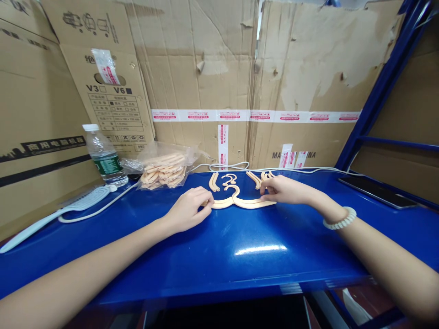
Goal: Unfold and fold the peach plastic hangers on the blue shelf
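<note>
A cream plastic clothes hanger lies flat on the blue table, its hook curving up away from me and its two arms spread sideways. My left hand is closed in a pinch on the tip of the left arm. At the right arm, my right hand has its fingers bent down onto the piece, with the outer tip showing below them. Behind the hanger lie loose cream arm pieces, small hooks and more arm pieces; my right fingers partly cover a further group.
A clear bag of cream pieces sits at the back left beside a water bottle. A pale hairbrush lies at far left, a dark phone at far right. White cable runs along the cardboard wall.
</note>
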Available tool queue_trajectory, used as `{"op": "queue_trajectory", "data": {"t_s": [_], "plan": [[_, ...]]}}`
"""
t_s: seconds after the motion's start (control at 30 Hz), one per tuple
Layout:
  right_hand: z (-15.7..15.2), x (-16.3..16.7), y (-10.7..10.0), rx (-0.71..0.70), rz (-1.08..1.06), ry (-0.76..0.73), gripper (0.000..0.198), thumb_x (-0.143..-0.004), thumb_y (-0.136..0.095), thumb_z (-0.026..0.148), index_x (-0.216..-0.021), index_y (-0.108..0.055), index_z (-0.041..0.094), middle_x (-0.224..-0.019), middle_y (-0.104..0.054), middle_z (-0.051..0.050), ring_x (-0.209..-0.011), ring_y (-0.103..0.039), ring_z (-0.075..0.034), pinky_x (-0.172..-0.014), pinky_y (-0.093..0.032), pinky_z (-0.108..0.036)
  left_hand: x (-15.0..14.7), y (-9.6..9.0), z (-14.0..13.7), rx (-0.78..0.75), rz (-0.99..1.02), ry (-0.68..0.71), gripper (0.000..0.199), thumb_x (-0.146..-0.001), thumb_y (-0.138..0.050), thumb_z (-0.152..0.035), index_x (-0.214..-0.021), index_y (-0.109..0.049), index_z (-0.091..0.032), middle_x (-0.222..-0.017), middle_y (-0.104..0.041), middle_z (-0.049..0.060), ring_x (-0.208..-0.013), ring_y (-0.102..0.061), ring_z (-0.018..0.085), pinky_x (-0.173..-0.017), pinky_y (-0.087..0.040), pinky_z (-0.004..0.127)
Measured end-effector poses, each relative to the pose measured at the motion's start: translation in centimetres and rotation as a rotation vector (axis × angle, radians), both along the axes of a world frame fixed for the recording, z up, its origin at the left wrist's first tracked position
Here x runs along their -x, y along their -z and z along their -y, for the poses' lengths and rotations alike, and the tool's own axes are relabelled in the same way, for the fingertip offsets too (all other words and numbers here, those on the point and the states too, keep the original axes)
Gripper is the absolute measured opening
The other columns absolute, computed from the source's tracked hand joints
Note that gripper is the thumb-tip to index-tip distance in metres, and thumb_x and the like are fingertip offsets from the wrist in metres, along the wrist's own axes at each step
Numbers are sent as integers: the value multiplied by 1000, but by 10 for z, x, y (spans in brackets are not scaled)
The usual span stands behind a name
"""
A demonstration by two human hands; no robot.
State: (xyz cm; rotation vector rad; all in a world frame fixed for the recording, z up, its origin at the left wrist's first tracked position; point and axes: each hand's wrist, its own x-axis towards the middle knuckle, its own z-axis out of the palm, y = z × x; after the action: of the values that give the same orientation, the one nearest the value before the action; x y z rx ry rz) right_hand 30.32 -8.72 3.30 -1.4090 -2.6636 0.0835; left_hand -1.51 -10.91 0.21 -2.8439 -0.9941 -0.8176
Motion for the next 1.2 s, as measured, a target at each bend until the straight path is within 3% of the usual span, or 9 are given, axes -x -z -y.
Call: {"op": "queue_trajectory", "data": {"t_s": [0.43, 1.2], "plan": [[2, 1, -2, 27, -14, 11, 27, -82, -59, 42, -92, -66, 18, -74, -61, -4, -63, -54, -15, -57, -35, -25, -1, 2, -1, -21, 19, 7, 8, -75, -48, -13, -72, -52, -19, -85, -65, 4, -81, -57, 19, -77, -45, 34], [2, 1, -1, 39, -13, 7, 23, -82, -59, 38, -92, -66, 18, -72, -62, -2, -61, -56, -14, -56, -37, -24, -2, 0, 3, -48, 32, 26, 8, -71, -49, -11, -68, -48, -19, -86, -67, 3, -79, -58, 19, -75, -42, 33]]}}
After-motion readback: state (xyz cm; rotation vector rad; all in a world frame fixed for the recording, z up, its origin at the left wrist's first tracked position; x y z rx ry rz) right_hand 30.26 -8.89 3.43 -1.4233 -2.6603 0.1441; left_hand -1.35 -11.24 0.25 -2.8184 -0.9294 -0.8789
